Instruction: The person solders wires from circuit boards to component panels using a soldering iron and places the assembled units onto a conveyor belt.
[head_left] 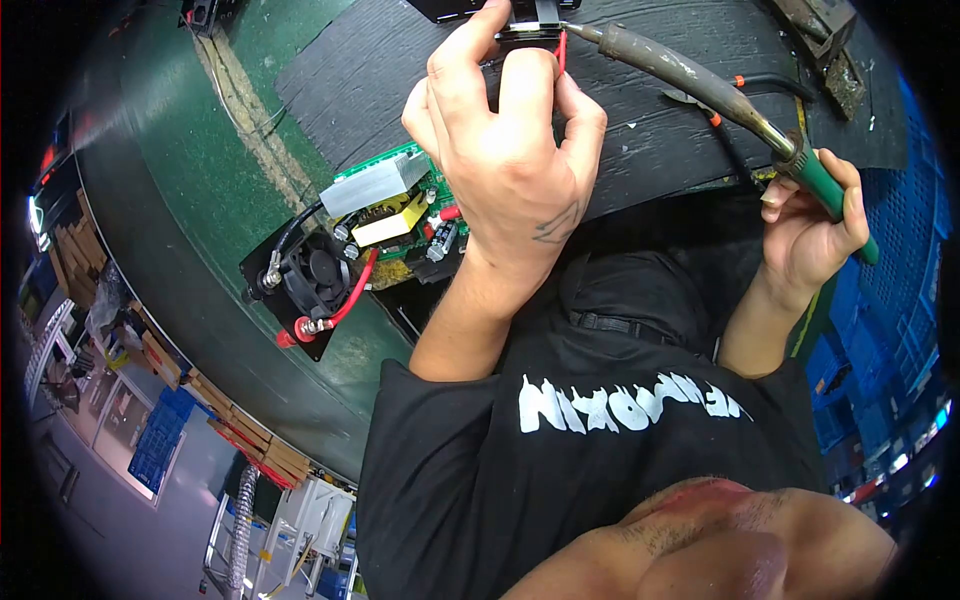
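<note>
My right hand (815,215) grips the green handle of a soldering iron (690,80), which slants up and left across the bench. The iron's tip meets a small black part (530,33) at the top of the view, beside a red wire (562,48). My left hand (510,150) is closed there, thumb and forefinger pinched at the red wire while another finger reaches up along the black part. The fingertips are partly hidden. Left of my wrist lies a green circuit board (375,160) with a grey heatsink and a yellow transformer.
A black fan panel (315,280) with red and black cables lies left of the board. Cutters (690,98) with orange-marked handles rest on the dark mat (350,70) under the iron. A metal stand (830,45) is at the upper right. Blue crates (890,270) are at the right.
</note>
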